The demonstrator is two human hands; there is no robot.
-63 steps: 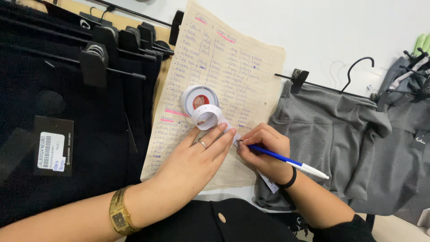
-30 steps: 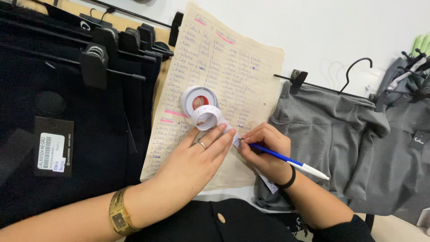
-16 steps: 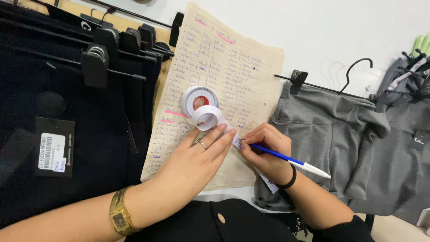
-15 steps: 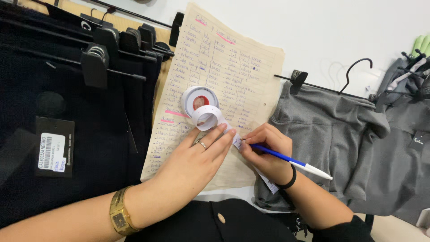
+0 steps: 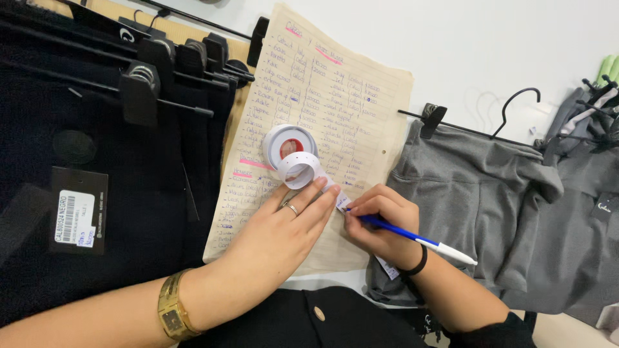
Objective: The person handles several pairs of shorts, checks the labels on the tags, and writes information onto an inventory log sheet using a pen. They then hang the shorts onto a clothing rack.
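Here, left hand (image 5: 284, 232) flat on label strip (image 5: 335, 190), right hand (image 5: 380, 222) gripping blue pen (image 5: 412, 240).

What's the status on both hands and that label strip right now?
Left hand flat, pinning label strip to handwritten sheet. Right hand grips blue pen, tip at strip. Label roll beside left fingertips.

A clothing shop: dark garments (image 5: 97, 161) and grey shorts (image 5: 477, 193) on clip hangers (image 5: 138, 90), with a price tag (image 5: 77, 216)
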